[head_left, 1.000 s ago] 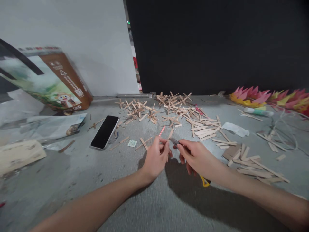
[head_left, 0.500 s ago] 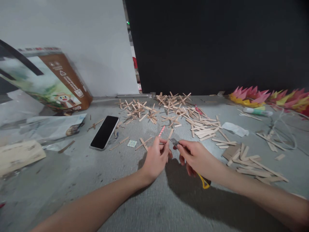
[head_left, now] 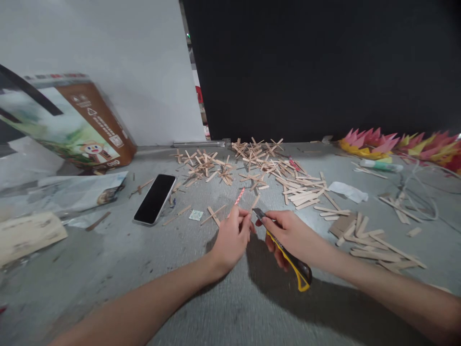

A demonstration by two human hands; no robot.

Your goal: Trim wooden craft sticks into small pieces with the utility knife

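My left hand (head_left: pixel 233 235) is closed in a pinch on a wooden craft stick (head_left: pixel 256 200), whose upper end juts out past the fingertips. A narrow red-and-white patterned strip (head_left: pixel 239 196) shows just beyond the knuckles; whether the hand holds it, I cannot tell. My right hand (head_left: pixel 283 230) grips a yellow-and-black utility knife (head_left: pixel 296 263). Its blade is out and points at the left fingertips, close to the stick. Two crossed sticks (head_left: pixel 215 216) lie left of my left hand, beside a small square packet (head_left: pixel 196 215).
Behind the hands are piles of crossed sticks (head_left: pixel 207 165) and loose sticks (head_left: pixel 306 191). More sticks (head_left: pixel 387 250) lie at right, near a glue stick (head_left: pixel 382 166) and pink-yellow paper flowers (head_left: pixel 370 144). A phone (head_left: pixel 155 198), plastic packaging (head_left: pixel 82 190) and a printed bag (head_left: pixel 90 125) occupy the left.
The right hand has turned, so the knife's yellow-and-black handle now shows along its length below the hand. The left hand keeps nearly the same place and its pinch on the craft stick.
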